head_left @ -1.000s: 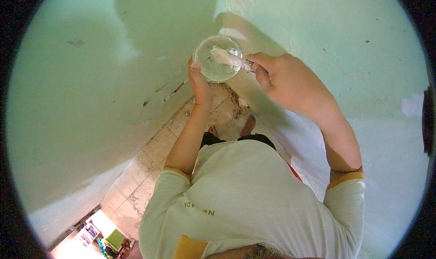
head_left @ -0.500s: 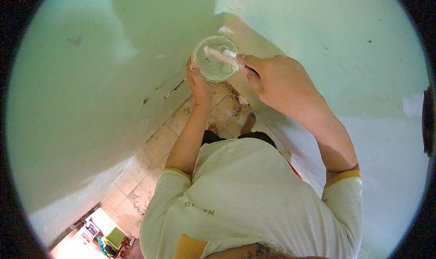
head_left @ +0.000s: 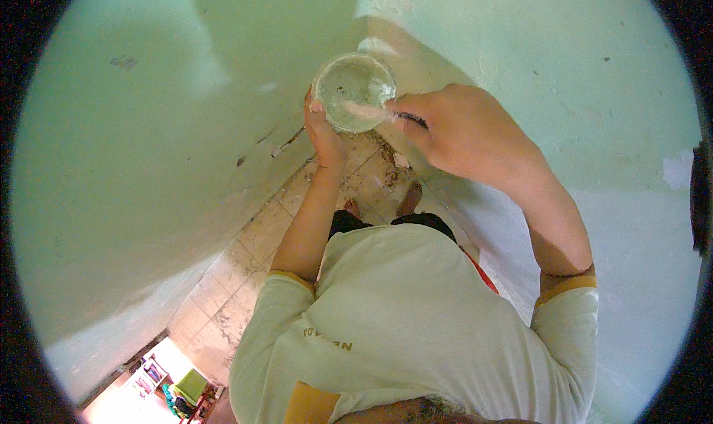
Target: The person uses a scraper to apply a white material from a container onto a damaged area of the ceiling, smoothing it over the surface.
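Note:
My left hand (head_left: 325, 134) grips the side of a round translucent tub (head_left: 349, 82), raised in front of me near a wall corner. Pale, wet-looking material is smeared inside the tub, with a whitish lump at its right rim. My right hand (head_left: 453, 130) is closed on the dark handle of a pale-tipped tool (head_left: 365, 110); the tool's end lies in the tub and is blurred, so I cannot tell its exact shape.
Mint-green walls (head_left: 134, 164) meet in the corner before me. Below, a dirty tiled floor (head_left: 230, 275) carries my bare feet (head_left: 408, 199). At lower left, a bright opening shows a light shelf and a green object (head_left: 191, 385).
The tool's end has shifted about inside the tub, now lower and nearer the rim by my right hand. The tub has risen slightly. Both hands keep their hold.

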